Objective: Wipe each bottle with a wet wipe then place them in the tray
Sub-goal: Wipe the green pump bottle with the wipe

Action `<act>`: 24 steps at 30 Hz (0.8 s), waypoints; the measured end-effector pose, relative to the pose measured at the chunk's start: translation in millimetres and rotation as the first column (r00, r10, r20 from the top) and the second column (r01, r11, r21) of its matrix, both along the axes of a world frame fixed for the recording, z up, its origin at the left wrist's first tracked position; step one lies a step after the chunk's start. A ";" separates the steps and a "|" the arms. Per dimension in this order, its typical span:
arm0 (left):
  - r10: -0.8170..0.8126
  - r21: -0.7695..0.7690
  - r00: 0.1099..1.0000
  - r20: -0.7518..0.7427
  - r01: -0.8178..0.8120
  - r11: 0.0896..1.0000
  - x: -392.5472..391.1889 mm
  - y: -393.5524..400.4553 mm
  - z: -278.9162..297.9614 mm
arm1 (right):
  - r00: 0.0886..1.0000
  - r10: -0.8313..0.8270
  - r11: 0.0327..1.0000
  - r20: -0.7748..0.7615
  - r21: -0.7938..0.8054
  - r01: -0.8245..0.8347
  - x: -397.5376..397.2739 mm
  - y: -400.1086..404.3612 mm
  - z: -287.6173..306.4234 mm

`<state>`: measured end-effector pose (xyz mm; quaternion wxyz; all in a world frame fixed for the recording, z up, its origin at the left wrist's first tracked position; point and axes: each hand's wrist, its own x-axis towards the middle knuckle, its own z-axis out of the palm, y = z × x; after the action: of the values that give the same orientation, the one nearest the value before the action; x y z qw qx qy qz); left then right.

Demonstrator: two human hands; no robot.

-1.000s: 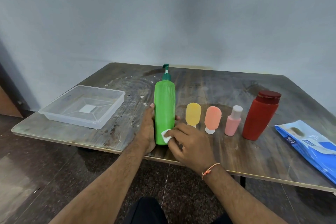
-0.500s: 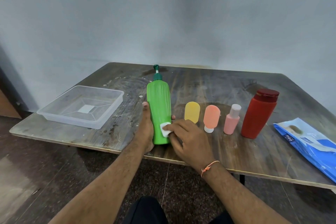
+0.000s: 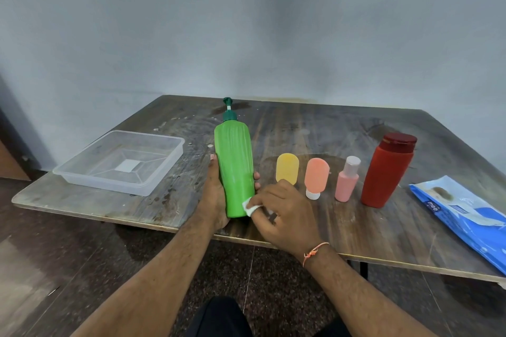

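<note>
Since a moment ago we have tipped the green bottle (image 3: 235, 169) leftward. We count five bottles, one tray (image 3: 120, 163), one wipe (image 3: 249, 206). Our left hand (image 3: 216, 194) wraps the bottle's lower half; our right hand (image 3: 282, 213) pinches the wipe against its base. The pump points up and away.

On the table (image 3: 301, 128), the tray (image 3: 120, 163) sits at the left. Right of it stands the pump bottle (image 3: 234, 169), tilted, with the left hand (image 3: 215, 194) around its left side and the right hand (image 3: 284, 216) at its lower right, pressing the wet wipe (image 3: 249, 206) against it. Further right runs a row: two squeeze tubes (image 3: 287, 171) (image 3: 316, 176), a small capped bottle (image 3: 347, 180), then a tall flip-cap bottle (image 3: 387, 172). The wipes pack (image 3: 465, 216) lies at the far right edge.
</note>
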<state>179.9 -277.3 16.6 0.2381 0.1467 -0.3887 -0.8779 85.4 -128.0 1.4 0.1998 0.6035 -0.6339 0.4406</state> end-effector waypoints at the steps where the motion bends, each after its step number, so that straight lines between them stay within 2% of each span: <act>1: 0.002 0.001 1.000 -0.003 -0.002 1.000 0.1 0.0 0.0 | 0.999 -0.033 0.999 0.018 -0.007 0.033 -0.9 -1.3 0.4; 4: 0.023 0.002 1.000 0.007 -0.023 1.000 -0.7 -2.2 -2.2 | 0.997 -0.062 0.998 0.047 -0.026 0.064 -2.5 -2.6 1.6; 9: 0.029 0.006 0.999 0.023 -0.029 1.000 -2.0 -5.3 -4.1 | 0.999 0.041 0.999 0.034 -0.028 -0.040 -0.1 0.6 0.6; 14: 0.059 -0.029 0.998 0.013 -0.058 0.998 -0.6 -0.9 0.2 | 0.995 -0.062 0.997 0.073 -0.032 0.065 -0.2 -1.9 2.0; 20: 0.057 -0.007 0.998 0.020 -0.057 0.998 -0.1 0.2 3.0 | 0.997 0.074 0.997 -0.004 -0.004 -0.074 1.8 3.4 2.6; 24: 0.067 -0.005 0.998 0.011 -0.067 0.998 -0.3 1.5 3.4 | 1.000 -0.025 1.000 0.008 -0.012 0.025 2.3 1.6 2.1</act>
<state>179.7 -275.8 20.0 0.2655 0.1639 -0.3869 -0.8677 87.7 -126.4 3.5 0.2066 0.5925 -0.6394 0.4442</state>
